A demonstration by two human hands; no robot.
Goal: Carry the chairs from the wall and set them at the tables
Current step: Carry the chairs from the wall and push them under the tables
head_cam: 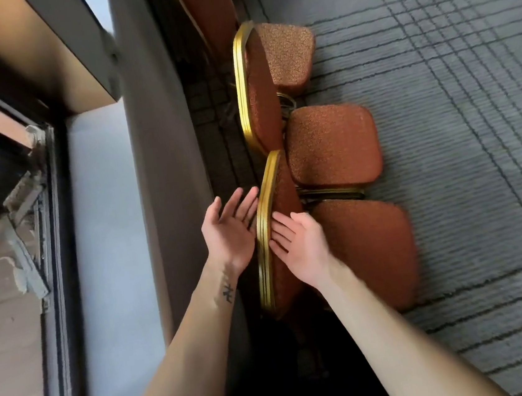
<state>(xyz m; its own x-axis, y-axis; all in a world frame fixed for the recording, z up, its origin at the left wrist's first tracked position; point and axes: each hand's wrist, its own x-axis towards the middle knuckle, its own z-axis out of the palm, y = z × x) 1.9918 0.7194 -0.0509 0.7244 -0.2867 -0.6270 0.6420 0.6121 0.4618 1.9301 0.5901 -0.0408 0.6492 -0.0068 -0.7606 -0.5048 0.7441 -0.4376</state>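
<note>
Function or banquet room, hotel or conference type. Evidence: row of matching banquet chairs with gilt metal frames and rust-orange speckled upholstery. They stand backs to the wall, the nearest backrest between the left hand and right hand, the rest ahead of them. Grey ribbed contract carpet with dark crossed lines lies right of the hands. Dark-framed window with pale sill is left of them.
</note>
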